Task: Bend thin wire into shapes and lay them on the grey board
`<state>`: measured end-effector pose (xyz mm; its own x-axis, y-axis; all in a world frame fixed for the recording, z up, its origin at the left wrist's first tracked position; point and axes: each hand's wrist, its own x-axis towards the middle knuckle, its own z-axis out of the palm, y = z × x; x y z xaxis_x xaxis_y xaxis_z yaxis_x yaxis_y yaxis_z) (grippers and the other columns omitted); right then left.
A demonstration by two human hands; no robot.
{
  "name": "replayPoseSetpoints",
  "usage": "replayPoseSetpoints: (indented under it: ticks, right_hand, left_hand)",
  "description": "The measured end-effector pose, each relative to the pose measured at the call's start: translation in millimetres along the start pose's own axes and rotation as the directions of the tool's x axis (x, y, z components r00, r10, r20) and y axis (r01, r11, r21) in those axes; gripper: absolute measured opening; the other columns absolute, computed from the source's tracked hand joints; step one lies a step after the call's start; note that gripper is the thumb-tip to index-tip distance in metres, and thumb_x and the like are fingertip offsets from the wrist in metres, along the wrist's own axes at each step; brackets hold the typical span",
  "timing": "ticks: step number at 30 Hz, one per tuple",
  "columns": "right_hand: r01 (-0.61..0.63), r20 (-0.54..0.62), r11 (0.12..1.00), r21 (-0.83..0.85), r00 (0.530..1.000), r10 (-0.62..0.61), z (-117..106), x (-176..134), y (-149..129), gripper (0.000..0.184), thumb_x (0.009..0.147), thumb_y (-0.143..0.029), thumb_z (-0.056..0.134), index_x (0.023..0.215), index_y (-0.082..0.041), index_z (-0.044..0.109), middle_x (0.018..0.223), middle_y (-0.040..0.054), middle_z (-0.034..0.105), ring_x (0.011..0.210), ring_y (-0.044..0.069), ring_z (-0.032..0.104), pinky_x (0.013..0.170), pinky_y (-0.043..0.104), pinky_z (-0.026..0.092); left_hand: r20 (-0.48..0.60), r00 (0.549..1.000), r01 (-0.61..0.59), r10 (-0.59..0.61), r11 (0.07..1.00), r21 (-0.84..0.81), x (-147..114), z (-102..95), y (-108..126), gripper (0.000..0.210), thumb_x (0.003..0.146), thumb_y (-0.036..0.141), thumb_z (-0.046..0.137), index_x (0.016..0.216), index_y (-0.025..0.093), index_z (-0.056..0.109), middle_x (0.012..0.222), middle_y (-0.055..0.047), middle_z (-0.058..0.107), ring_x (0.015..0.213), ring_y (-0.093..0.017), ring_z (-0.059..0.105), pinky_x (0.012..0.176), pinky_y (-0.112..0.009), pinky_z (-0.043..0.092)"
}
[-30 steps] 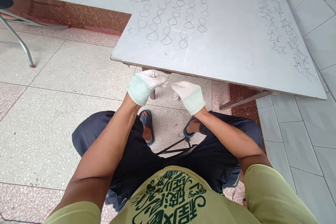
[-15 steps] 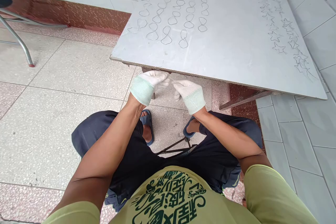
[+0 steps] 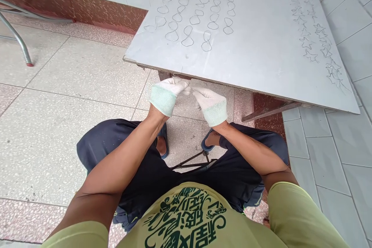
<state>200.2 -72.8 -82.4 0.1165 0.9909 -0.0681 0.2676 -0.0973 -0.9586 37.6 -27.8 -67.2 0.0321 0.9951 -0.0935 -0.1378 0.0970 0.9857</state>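
A thin piece of wire (image 3: 177,75) runs between my two gloved hands, just in front of the table edge. My left hand (image 3: 171,90), in a white glove with a pale green cuff, pinches it; a curved bit of the wire sticks up past the fingers. My right hand (image 3: 207,100), gloved the same way, is closed on the wire's other end. Much of the wire is hidden by the fingers. On the white tabletop (image 3: 250,58) beyond lie rows of wire figure-eights (image 3: 206,41).
Star-shaped wire pieces (image 3: 310,55) lie in rows along the table's right side. Below the tabletop shows a wooden brace (image 3: 270,111). A metal chair leg (image 3: 21,44) stands at the far left. Tiled wall (image 3: 343,155) borders the right.
My hands have come slightly closer together, the left shifting a little right. The wire stays held between them. The whole view has tilted slightly.
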Motion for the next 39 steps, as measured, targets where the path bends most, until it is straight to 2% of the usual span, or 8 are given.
replayPoseSetpoints:
  ticks: [6, 11, 14, 19, 24, 30, 35, 39]
  right_hand:
    - [0.1, 0.031, 0.99, -0.097, 0.995, -0.098, -9, -3, -6, 0.028, 0.117, -0.04, 0.074, 0.135, -0.028, 0.092, 0.117, 0.0027, 0.093, 0.111, 0.024, 0.086, 0.09, 0.036, 0.072]
    - [0.169, 0.116, 0.974, -0.152, 0.982, -0.152, -28, -2, -19, 0.021, 0.111, -0.037, 0.078, 0.113, -0.034, 0.098, 0.122, -0.0019, 0.095, 0.122, 0.026, 0.088, 0.102, 0.038, 0.07]
    - [0.254, 0.19, 0.947, -0.196, 0.957, -0.217, -35, 1, -21, 0.026, 0.109, -0.026, 0.075, 0.105, -0.033, 0.099, 0.116, -0.0032, 0.095, 0.116, 0.026, 0.089, 0.11, 0.039, 0.068]
    - [0.269, 0.293, 0.929, -0.254, 0.937, -0.191, -39, 9, -20, 0.032, 0.107, -0.019, 0.068, 0.098, -0.031, 0.097, 0.11, -0.0037, 0.095, 0.111, 0.025, 0.088, 0.114, 0.039, 0.064]
    - [0.209, 0.271, 0.927, -0.313, 0.955, -0.123, -43, 17, -24, 0.024, 0.107, -0.027, 0.072, 0.091, -0.027, 0.09, 0.08, -0.0032, 0.083, 0.089, 0.021, 0.08, 0.097, 0.034, 0.059]
    - [0.157, 0.235, 0.932, -0.326, 0.969, -0.081, -43, 20, -25, 0.026, 0.11, -0.035, 0.07, 0.091, -0.026, 0.085, 0.065, -0.0062, 0.071, 0.075, 0.018, 0.071, 0.085, 0.032, 0.054]
    - [0.127, 0.238, 0.954, -0.272, 0.969, -0.062, -43, 21, -24, 0.025, 0.109, -0.03, 0.07, 0.087, -0.026, 0.081, 0.063, -0.0076, 0.07, 0.067, 0.015, 0.069, 0.081, 0.03, 0.053]
    - [0.124, 0.232, 0.958, -0.259, 0.971, -0.063, -44, 21, -25, 0.026, 0.109, -0.029, 0.071, 0.084, -0.026, 0.079, 0.063, -0.0073, 0.07, 0.064, 0.015, 0.069, 0.078, 0.03, 0.052]
  left_hand:
    - [0.08, 0.996, 0.027, -0.032, 0.998, 0.052, 4, -9.9, 6, 0.046, 0.073, 0.056, 0.104, 0.081, 0.02, 0.076, 0.078, -0.007, 0.082, 0.061, -0.017, 0.07, 0.055, -0.029, 0.054]
    - [0.116, 0.993, 0.009, -0.02, 0.995, 0.094, 7, -16.6, 3, 0.037, 0.075, 0.05, 0.1, 0.081, 0.021, 0.078, 0.073, -0.006, 0.08, 0.067, -0.021, 0.073, 0.066, -0.034, 0.061]
    - [0.168, 0.984, 0.039, -0.063, 0.99, 0.138, 9, -18.9, -3, 0.028, 0.076, 0.044, 0.096, 0.081, 0.022, 0.081, 0.068, -0.006, 0.076, 0.063, -0.023, 0.071, 0.067, -0.039, 0.062]
    - [0.228, 0.968, 0.048, -0.107, 0.966, 0.252, 15, -22.5, -5, 0.023, 0.076, 0.04, 0.098, 0.082, 0.021, 0.088, 0.069, -0.009, 0.078, 0.062, -0.025, 0.07, 0.061, -0.037, 0.057]
    - [0.305, 0.94, 0.079, -0.155, 0.966, 0.247, 24, -22.9, 1, 0.031, 0.075, 0.041, 0.105, 0.086, 0.018, 0.088, 0.072, -0.008, 0.081, 0.066, -0.021, 0.072, 0.06, -0.029, 0.058]
    - [0.305, 0.937, 0.141, -0.17, 0.983, 0.116, 27, -22.8, 0, 0.045, 0.073, 0.044, 0.11, 0.101, 0.015, 0.088, 0.094, -0.015, 0.091, 0.078, -0.024, 0.085, 0.064, -0.029, 0.064]
    - [0.245, 0.962, 0.088, -0.119, 0.987, 0.133, 21, -29.1, -2, 0.048, 0.078, 0.054, 0.11, 0.103, 0.017, 0.091, 0.094, -0.015, 0.091, 0.085, -0.029, 0.088, 0.061, -0.03, 0.062]
    - [0.178, 0.978, 0.082, -0.104, 0.989, 0.123, 18, -30.2, -2, 0.044, 0.076, 0.052, 0.112, 0.099, 0.02, 0.092, 0.091, -0.013, 0.09, 0.088, -0.033, 0.087, 0.065, -0.035, 0.066]
